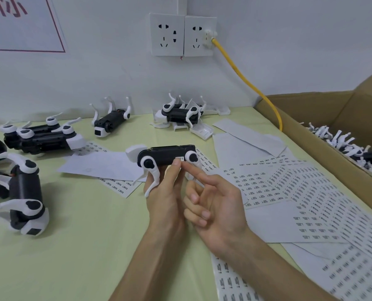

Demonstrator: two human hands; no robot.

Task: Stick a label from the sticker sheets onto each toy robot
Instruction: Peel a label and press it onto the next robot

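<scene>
Centre of view: the left hand point(165, 192) is wrapped round a black toy robot with white plastic legs point(165, 154), lifted clear of the pale green bench point(83, 246). The body lies level, white head toward 9 o'clock. The thumb reaches up onto the black flank.

A small white label point(179, 158) sits on that flank, just above the thumb tip, beside the hip joint on the 3 o'clock end.

The right hand point(215, 205) holds nothing. Its index finger is straight with the tip just below the label; I cannot tell whether it touches the robot. The other fingers are loosely curled.

White sticker sheets point(300, 192) printed with rows of black codes overlap on the bench from 3 to 5 o'clock.

Other black-and-white toy robots point(26, 192) lie tipped over from 8 to 12 o'clock.

A brown cardboard box point(311, 118) at 2 o'clock has more robots inside. A yellow cable point(245, 81) runs from the white wall socket point(200, 35) at 12 o'clock down toward the box.
</scene>
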